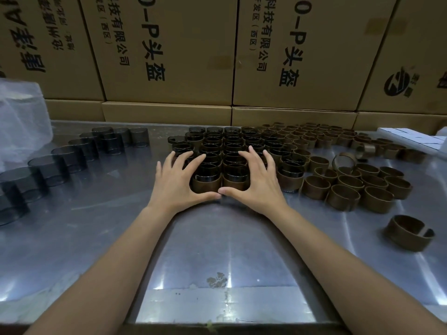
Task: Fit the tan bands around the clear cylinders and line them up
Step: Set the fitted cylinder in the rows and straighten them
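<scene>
Squaring up two banded cylinders [221, 181] at twelve o'clock (row alignment, probably), left hand [177, 181] and right hand [257, 181] cupping them, fingers spread and relaxed

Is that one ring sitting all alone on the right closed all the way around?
No, the lone band has an open gap in its side, and it lies apart from the other bands.
</scene>
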The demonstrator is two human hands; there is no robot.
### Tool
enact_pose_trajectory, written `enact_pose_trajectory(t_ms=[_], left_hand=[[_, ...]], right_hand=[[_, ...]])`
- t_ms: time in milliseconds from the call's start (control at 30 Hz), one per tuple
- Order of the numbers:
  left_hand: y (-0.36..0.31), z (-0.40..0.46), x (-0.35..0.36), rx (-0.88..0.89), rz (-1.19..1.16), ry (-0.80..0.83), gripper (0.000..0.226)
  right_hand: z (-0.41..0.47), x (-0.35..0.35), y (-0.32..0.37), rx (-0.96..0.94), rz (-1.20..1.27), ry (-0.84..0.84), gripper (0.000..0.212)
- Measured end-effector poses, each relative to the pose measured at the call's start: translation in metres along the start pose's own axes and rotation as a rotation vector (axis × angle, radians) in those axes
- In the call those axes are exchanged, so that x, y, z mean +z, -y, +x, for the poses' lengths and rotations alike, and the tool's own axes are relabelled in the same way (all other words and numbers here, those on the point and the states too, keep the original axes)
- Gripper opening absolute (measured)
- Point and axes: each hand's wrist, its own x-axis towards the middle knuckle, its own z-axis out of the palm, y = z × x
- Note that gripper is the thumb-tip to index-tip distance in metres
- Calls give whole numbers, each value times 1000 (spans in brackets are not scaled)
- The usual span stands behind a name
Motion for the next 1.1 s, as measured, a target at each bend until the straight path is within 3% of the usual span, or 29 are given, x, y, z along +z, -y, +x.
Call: enact_pose_trajectory(t_ms=[100,167,267,333,933,1100], left_hand=[[1,-4,0,-20,-78,-60,109],[0,-5,0,-73,-131,-77,109],[-2,-6,2,-98,-178,-39,108],[-3,-5,2,-91,-200,-21,107],[-2,4,8,-64,-190,-44,97],[-3,3,6,-56,-166,-50,102]], right_hand=[[-7,-7,0,-48,-81,-279,70],[-7,-16,-11,101,-114,-386,66],[-3,-25,-33,413,-37,-326,76],[2,-26,-41,478,-39,-284,80],[26,-17,-60,326,-164,-232,68],[17,-22,-51,265,-219,-373,63]])
